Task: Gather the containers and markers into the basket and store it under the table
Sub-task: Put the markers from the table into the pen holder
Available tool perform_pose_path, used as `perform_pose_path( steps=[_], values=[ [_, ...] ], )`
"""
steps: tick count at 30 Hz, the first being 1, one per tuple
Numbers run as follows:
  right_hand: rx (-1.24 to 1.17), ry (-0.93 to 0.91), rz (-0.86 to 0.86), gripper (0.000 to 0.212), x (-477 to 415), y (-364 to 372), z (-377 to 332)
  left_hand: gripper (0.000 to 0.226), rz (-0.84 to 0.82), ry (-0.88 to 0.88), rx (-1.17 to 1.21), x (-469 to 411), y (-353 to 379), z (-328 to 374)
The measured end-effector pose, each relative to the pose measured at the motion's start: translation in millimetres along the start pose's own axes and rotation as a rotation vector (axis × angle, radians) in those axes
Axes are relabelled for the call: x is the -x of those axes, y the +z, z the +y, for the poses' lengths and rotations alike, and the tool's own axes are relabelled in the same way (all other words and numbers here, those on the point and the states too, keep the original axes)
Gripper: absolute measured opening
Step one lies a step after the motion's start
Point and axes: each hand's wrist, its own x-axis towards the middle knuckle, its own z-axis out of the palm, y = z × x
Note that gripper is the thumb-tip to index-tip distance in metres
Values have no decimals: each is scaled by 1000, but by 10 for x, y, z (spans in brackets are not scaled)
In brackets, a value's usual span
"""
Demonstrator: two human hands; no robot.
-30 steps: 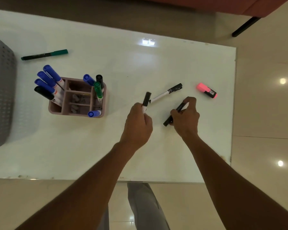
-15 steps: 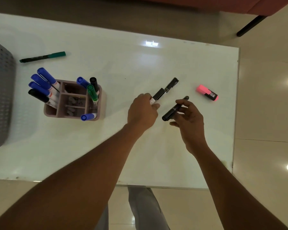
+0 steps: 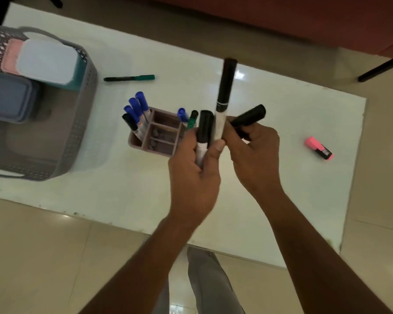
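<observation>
My left hand (image 3: 194,175) is raised above the white table (image 3: 281,123) and grips two black-capped white markers (image 3: 224,96) upright. Close beside it, my right hand (image 3: 255,155) holds a black marker (image 3: 251,117) pointing up and right. Just behind my hands stands a mauve pen holder (image 3: 160,138) with blue, black and green markers in it. A green marker (image 3: 129,78) lies flat beyond the holder. A pink highlighter (image 3: 318,148) lies at the right. The grey perforated basket (image 3: 77,141) at the left holds three lidded containers (image 3: 48,62).
A red seat (image 3: 327,19) with a black leg (image 3: 379,70) stands past the table's far edge. Glossy beige floor tiles surround the table. My grey trouser legs (image 3: 204,282) show below the near edge.
Both hands lifted their markers off the table and came together; the left hand now holds a second marker. The view swung left, bringing the basket and its containers into sight.
</observation>
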Motion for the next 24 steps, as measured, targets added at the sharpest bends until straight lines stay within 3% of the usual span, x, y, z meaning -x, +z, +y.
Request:
perform_pose_path(
  steps=[5, 11, 19, 24],
  values=[
    [220, -49, -36, 41, -72, 503, -88, 23, 107, 24, -34, -298, -585, -171],
    [365, -17, -37, 17, 46, 736, 145, 28, 119, 0, -5, -469, -968, -383],
    [378, -2, 118, 18, 156, 796, 92, 27, 61, -29, -5, -481, -1142, -628],
    [250, -45, 219, 15, 223, 830, -159, 30, -83, -70, -14, -366, -1130, -767]
  ],
)
